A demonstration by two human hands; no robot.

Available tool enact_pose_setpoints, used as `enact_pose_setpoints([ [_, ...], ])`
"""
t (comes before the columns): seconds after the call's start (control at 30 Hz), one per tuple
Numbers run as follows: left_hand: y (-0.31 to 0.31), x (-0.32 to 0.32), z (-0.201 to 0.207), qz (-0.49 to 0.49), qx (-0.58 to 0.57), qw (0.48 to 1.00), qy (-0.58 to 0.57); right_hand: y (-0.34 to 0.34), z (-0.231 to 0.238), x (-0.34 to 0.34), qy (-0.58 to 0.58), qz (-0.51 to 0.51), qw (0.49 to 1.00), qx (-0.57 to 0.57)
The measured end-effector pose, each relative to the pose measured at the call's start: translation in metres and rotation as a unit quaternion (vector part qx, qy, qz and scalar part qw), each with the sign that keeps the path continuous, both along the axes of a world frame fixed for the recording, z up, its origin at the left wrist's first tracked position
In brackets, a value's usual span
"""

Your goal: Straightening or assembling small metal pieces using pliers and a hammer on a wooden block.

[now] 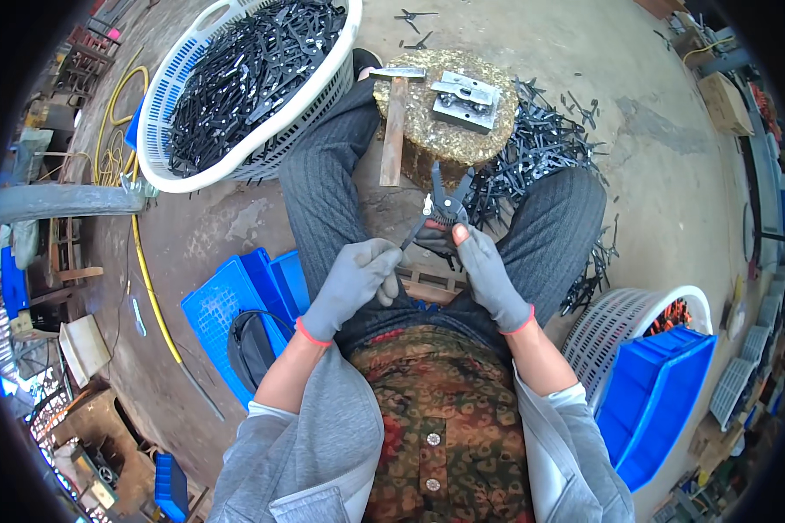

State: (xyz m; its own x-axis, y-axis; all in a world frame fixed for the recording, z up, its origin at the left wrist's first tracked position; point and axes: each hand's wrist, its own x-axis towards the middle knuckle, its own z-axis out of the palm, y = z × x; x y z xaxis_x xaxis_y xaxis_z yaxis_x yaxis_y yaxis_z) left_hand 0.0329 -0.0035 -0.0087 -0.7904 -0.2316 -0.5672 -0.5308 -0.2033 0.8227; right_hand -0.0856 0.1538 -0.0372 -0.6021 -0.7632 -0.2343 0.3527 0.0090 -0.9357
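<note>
Both my hands wear grey gloves with red cuffs and meet over my lap. A pair of black wire-stripper-like pliers [447, 209] is between them, its two jaws spread and pointing away from me. My left hand [358, 281] is closed on the end of one dark handle. My right hand [488, 272] grips the pliers near the pivot, its bare thumb tip against them. Just beyond, a round stump [462, 144] bears a hammer [395, 122] with a wooden handle and a steel block fixture [467, 103].
At the far left, a white basket [153, 161] is heaped with black tool parts. More black pliers [541, 144] lie piled right of the stump. Blue crates [227, 309] stand by my left side; a blue bin [663, 392] and another white basket [615, 314] are at my right.
</note>
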Motion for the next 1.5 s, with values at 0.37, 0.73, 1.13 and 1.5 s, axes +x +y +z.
enact_pose_setpoints([
  [0.37,0.032,-0.007,-0.01,-0.119,0.05,0.992,0.004,0.004,-0.013,0.003,-0.267,-0.031,0.96,-0.076],
  [0.73,0.016,-0.024,-0.006,-0.038,-0.016,0.986,0.162,0.016,0.021,-0.005,-0.162,0.087,0.978,-0.098],
  [1.13,0.014,-0.03,0.008,-0.024,0.039,0.983,0.175,0.013,0.031,-0.001,-0.187,0.136,0.972,-0.023],
  [1.5,-0.003,-0.023,0.007,-0.093,0.152,0.969,0.171,0.008,0.025,-0.011,-0.163,0.238,0.958,0.015],
])
